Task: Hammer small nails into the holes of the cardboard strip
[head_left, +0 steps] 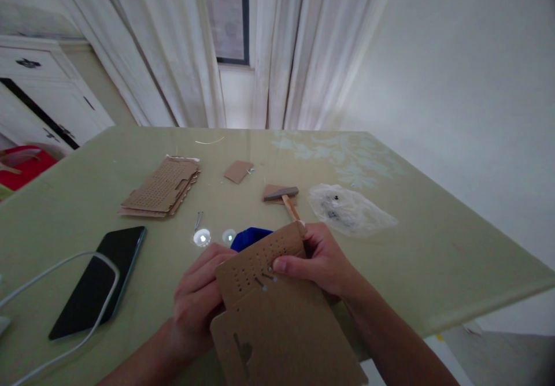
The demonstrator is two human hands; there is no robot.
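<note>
Cardboard panel [277, 322], long axis toward cam, perforated end away; L hand [197, 302] & R hand [323, 259] grip it.

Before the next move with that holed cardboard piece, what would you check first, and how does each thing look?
1. Both hands on the work: ok. The left hand and right hand both hold the perforated cardboard panel.
2. Pins seated in the holes: cannot tell. Small metal pins show by the right thumb, too small to judge.
3. Hammer within reach: ok. The small hammer lies on the table just beyond the panel.
4. Spare panels at hand: ok. A cardboard stack lies to the left.
5. Phone out of the way: ok. The phone lies apart, a white cable across it.
</note>
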